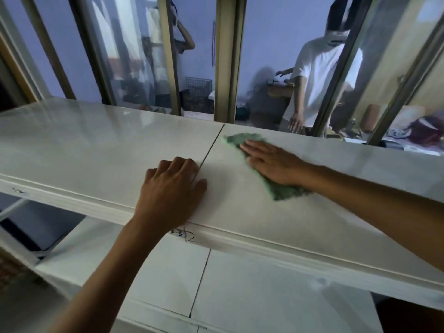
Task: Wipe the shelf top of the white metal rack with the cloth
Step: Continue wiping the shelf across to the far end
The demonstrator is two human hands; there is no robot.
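Note:
The white metal rack's top shelf (96, 145) runs across the view, split by a thin dark seam near the middle. A green cloth (283, 191) lies flat on the right panel, just right of the seam. My right hand (271, 162) presses flat on the cloth with fingers stretched out toward the seam; part of the cloth is hidden beneath it. My left hand (170, 191) rests on the shelf's front edge at the seam, fingers curled, holding nothing.
A lower white shelf (252, 292) sits below the top one. Glass panes with metal frames (228, 58) stand right behind the rack. A person in a white shirt (319, 75) is seen in the glass. A dark floor area lies at lower left.

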